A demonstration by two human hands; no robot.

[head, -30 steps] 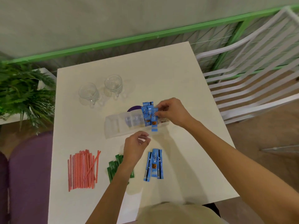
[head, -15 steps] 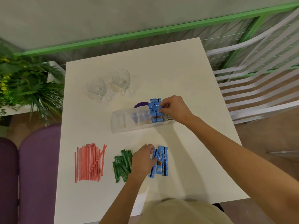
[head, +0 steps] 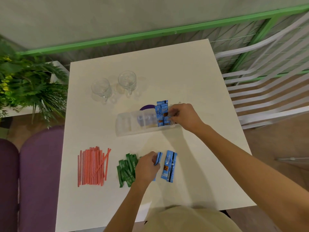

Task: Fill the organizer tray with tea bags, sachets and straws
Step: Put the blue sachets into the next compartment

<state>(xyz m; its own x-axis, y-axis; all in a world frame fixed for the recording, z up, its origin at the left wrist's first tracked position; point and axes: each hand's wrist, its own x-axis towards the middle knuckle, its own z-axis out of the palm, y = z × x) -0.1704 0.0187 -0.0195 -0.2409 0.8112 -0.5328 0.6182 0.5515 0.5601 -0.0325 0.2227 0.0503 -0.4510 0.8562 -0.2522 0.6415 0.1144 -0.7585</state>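
A clear plastic organizer tray [head: 128,124] lies mid-table. Several blue sachets [head: 161,113] stand in its right compartment, where my right hand [head: 183,116] pinches them at their right side. Near the front, my left hand [head: 147,166] grips one blue sachet [head: 158,158], lifted at its top end. Two more blue sachets [head: 169,166] lie flat just right of it. A pile of green sachets [head: 126,169] lies left of my left hand. Red straws [head: 92,166] lie in a row at front left.
Two clear glass mugs [head: 101,88] [head: 127,81] stand behind the tray. A purple round thing [head: 148,107] shows behind the tray. Plants [head: 30,84] and purple seats [head: 38,164] are left of the white table [head: 192,84]; a white slatted chair [head: 267,81] is right.
My left hand came down from the tray to the loose blue sachets and took hold of one. My right hand stayed at the sachets in the tray, pushing them lower.
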